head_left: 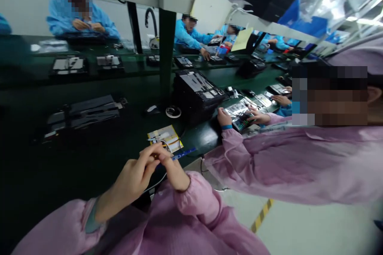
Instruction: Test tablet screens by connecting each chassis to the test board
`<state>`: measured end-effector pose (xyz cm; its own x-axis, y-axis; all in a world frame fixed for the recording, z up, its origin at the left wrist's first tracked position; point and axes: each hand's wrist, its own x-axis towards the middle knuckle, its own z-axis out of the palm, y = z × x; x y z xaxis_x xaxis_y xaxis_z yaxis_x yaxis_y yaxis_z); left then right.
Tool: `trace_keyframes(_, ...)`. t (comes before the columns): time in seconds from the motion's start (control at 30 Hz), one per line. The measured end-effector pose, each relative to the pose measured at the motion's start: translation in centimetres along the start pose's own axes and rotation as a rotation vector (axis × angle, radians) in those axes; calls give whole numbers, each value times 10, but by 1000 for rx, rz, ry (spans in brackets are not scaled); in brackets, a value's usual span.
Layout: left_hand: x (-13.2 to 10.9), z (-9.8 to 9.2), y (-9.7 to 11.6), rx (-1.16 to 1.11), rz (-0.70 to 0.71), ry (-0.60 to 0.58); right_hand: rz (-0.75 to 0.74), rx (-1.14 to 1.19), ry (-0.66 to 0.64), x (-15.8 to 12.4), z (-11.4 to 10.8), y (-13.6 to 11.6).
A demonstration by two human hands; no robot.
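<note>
The right grip (171, 171) is pinching a thin blue strip (183, 153), with its fingers pressed together, and a thin wire (154, 185) hangs down from the hands. The left grip (131, 181) curls close beside it, but I cannot tell if it holds anything. A flat pouch with yellow tape (165, 138) lies on the dark green counter (89, 159) at twelve o'clock from the hands. This thin strip needs a soft, steady pinch. At two o'clock, a co-worker's hand (224, 116) touches a shiny tray of parts (241, 122).
</note>
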<state>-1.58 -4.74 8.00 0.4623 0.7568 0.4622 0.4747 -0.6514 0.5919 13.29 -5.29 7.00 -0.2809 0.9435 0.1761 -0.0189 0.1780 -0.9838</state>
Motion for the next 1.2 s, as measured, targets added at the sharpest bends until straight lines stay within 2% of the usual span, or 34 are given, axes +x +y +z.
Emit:
trace_keyframes(0.13,-2,26,15,17,-78,116,52,109,71,-14,3,3)
trace_keyframes(0.3,2,45,24,-3,-151,120,145,159,55,-20,-10,12)
trace_keyframes(0.5,24,58,22,-74,-251,107,52,89,219,-20,-15,30)
trace_keyframes(0.57,33,64,18,-103,-254,62,49,6,263,-16,-35,41)
trace_keyframes(0.63,38,67,10,-92,-263,19,111,-171,407,-11,-73,54)
trace_keyframes(0.7,34,65,-5,-46,-301,-3,346,-523,658,-6,-121,66)
trace_keyframes(0.73,28,61,-15,-23,-333,-8,511,-762,711,-4,-146,71)
trace_keyframes(0.83,-9,47,-46,23,-428,-48,659,-974,683,3,-200,79)
trace_keyframes(0.9,-38,37,-60,55,-476,-82,705,-1054,647,7,-214,79)
trace_keyframes(0.97,-60,28,-65,79,-515,-106,735,-1137,619,9,-211,76)
trace_keyframes(1.03,-67,20,-64,94,-537,-118,690,-1234,581,7,-197,73)
trace_keyframes(1.13,-48,15,-63,113,-500,-134,415,-1322,504,-2,-161,68)
trace_keyframes(1.2,-26,17,-68,133,-450,-158,184,-1273,379,-8,-130,69)
